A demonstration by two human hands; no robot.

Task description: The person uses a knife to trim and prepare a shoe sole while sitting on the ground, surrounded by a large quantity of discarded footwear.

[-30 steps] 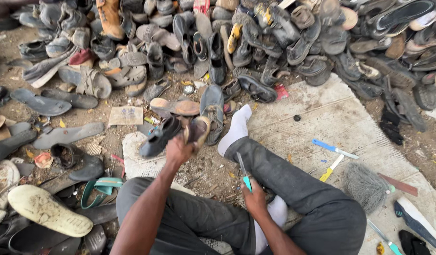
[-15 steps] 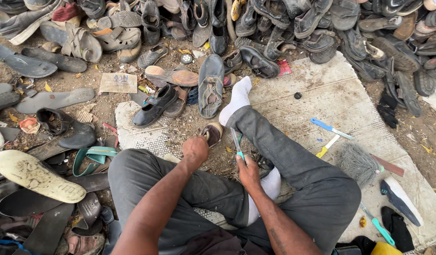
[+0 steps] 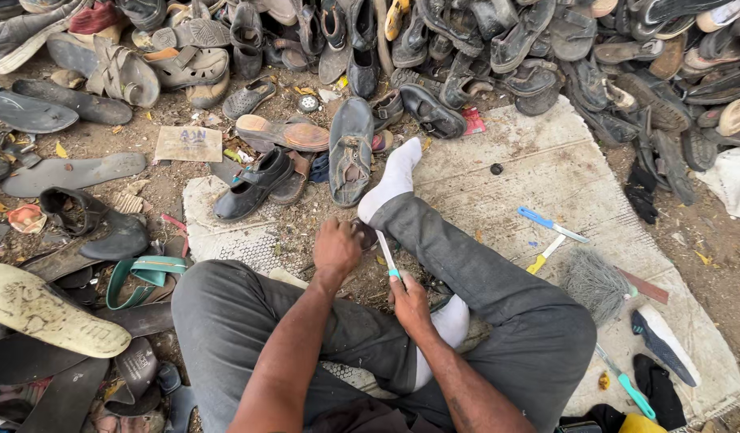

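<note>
Teal-handled knife (image 3: 388, 258) sat clamped in right hand (image 3: 410, 301), blade angled up-left toward a small dark piece (image 3: 366, 235) gripped under left hand (image 3: 338, 248), just beside the socked foot (image 3: 390, 183).

black shoe (image 3: 253, 186): glossy leather-like upper
mat (image 3: 546, 172): rough woven cloth, dusty
knife (image 3: 388, 256): bare metal blade, teal plastic handle
brush (image 3: 594, 281): grey bristly fibres
sock (image 3: 392, 180): white knit cloth

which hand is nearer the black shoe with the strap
Left. The left hand is just right of the black shoe, below it; the right hand, holding a knife, is farther off.
</note>
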